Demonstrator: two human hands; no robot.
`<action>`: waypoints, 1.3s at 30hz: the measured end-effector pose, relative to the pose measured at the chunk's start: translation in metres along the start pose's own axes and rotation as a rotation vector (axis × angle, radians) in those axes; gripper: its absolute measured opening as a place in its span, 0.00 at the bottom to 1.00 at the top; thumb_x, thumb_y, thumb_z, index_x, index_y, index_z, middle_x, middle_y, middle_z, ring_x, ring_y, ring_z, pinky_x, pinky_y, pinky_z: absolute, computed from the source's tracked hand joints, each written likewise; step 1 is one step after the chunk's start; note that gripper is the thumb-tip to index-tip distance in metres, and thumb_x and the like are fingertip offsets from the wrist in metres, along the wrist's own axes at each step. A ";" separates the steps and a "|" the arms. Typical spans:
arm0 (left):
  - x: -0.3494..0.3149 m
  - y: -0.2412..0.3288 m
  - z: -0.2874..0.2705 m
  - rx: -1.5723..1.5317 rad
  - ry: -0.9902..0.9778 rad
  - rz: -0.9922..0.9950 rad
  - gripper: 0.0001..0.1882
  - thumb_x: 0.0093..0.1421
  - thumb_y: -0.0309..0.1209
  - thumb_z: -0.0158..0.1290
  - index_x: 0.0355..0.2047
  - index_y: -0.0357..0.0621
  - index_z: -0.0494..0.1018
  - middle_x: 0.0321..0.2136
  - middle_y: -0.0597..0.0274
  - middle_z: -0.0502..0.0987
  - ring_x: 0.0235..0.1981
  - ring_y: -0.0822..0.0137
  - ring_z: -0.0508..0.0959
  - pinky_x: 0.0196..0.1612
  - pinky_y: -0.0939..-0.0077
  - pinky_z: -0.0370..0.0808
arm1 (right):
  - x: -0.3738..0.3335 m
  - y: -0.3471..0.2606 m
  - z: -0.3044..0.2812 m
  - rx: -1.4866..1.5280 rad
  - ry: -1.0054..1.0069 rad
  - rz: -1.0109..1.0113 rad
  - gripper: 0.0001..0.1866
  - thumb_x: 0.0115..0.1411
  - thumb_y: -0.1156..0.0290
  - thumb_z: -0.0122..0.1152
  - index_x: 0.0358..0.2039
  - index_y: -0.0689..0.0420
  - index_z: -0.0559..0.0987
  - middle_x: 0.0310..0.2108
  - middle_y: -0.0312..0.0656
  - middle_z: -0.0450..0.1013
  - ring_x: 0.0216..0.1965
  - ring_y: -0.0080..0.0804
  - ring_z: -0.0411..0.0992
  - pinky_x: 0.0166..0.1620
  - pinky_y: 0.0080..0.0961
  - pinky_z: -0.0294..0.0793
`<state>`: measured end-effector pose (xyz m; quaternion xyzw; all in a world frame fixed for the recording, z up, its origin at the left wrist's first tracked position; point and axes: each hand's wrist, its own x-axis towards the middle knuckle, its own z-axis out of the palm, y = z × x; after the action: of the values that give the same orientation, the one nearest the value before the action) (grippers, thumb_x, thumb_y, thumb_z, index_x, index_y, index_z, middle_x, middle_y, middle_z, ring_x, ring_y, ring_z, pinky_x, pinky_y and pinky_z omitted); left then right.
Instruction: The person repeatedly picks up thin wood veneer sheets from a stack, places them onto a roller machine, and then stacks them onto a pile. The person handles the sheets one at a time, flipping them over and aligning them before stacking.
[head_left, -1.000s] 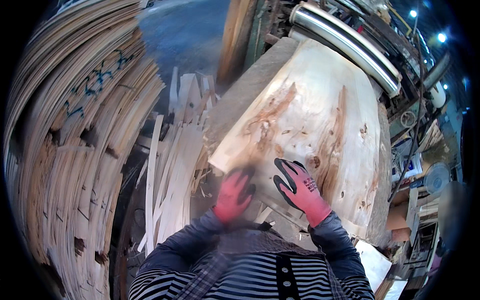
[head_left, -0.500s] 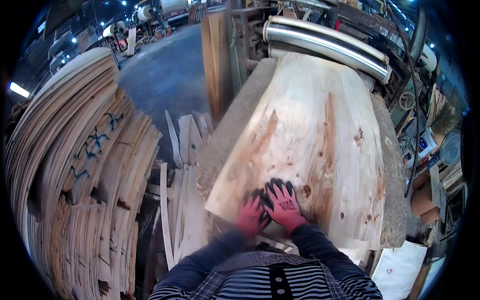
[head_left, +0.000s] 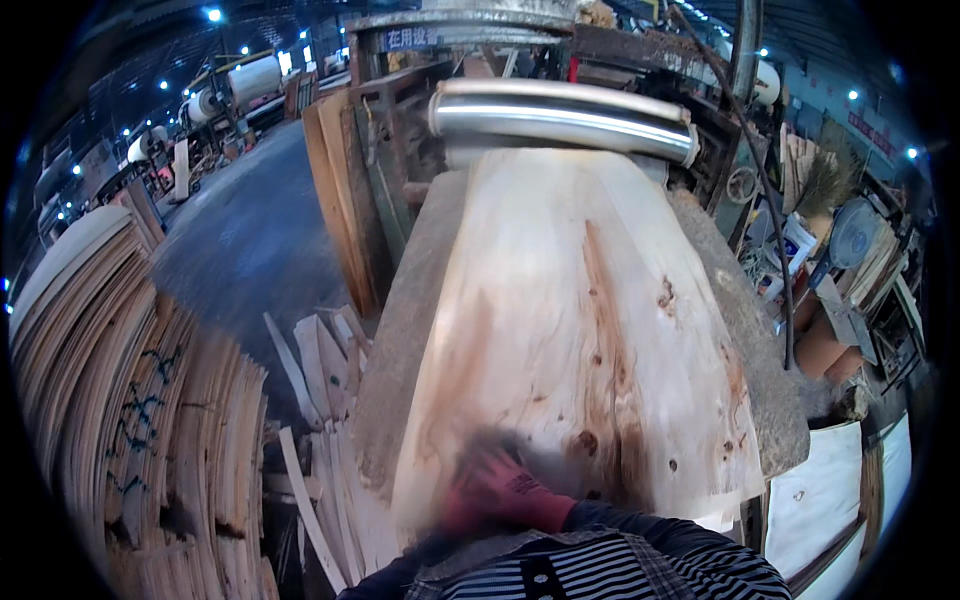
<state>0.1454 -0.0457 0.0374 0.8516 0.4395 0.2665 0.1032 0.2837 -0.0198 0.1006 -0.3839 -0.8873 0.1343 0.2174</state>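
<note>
Lying on the counter (head_left: 768, 400), a broad sheet of pale wood veneer (head_left: 530, 290) stretches from the person's waist toward a shiny metal roller (head_left: 570, 118) at the far end. Brown streaks and dark knots run down its right half, and a fainter brown patch marks the left. Bare grey-brown margins of the counter show along both long sides.

The right hand (head_left: 522, 497), in a pink glove with dark fingertips, is over the near part of the sheet, left of the largest knot. The left hand (head_left: 458, 505), gloved in pink as well, is right beside it and partly overlapped. Motion blur smears the fingers of both, so I cannot tell whether either hand is spread or closed, or whether it grips the edge.

Left of the counter, narrow wood strips (head_left: 345, 480) lie in a loose heap, and farther left is a thick stack of veneer (head_left: 185, 440) with blue-green marks on its edges. Upright boards (head_left: 345, 200) stand beside the bluish floor (head_left: 250, 240). On the right are a handwheel (head_left: 742, 184), a round grey fan-like object (head_left: 855, 233), a brown box (head_left: 828, 345) and a pale panel (head_left: 812, 490) near the counter's corner. The person wears a striped shirt (head_left: 620, 575).
</note>
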 end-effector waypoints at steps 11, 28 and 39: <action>-0.024 -0.016 0.027 -0.101 0.037 -0.297 0.30 0.50 0.48 0.48 0.50 0.47 0.63 0.50 0.56 0.64 0.54 0.58 0.62 0.55 0.58 0.58 | 0.001 0.037 0.038 0.200 -0.067 -0.087 0.25 0.55 0.58 0.50 0.50 0.58 0.66 0.52 0.48 0.63 0.54 0.45 0.59 0.59 0.41 0.49; -0.004 0.005 -0.007 0.295 -0.260 -0.181 0.34 0.43 0.51 0.52 0.50 0.50 0.64 0.50 0.55 0.65 0.53 0.54 0.62 0.55 0.60 0.58 | -0.003 0.040 0.026 0.322 0.014 -0.076 0.25 0.57 0.56 0.47 0.51 0.57 0.65 0.52 0.47 0.61 0.56 0.44 0.56 0.60 0.41 0.47; -0.019 -0.007 0.006 0.157 -0.162 -0.189 0.37 0.39 0.50 0.57 0.49 0.48 0.64 0.48 0.51 0.66 0.51 0.52 0.64 0.53 0.58 0.59 | -0.002 0.039 0.024 0.389 0.029 -0.095 0.25 0.56 0.56 0.47 0.51 0.56 0.66 0.52 0.45 0.62 0.55 0.43 0.56 0.59 0.44 0.46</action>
<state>0.1353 -0.0561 0.0227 0.8307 0.5272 0.1509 0.0961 0.2977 0.0028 0.0635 -0.2940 -0.8586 0.2872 0.3065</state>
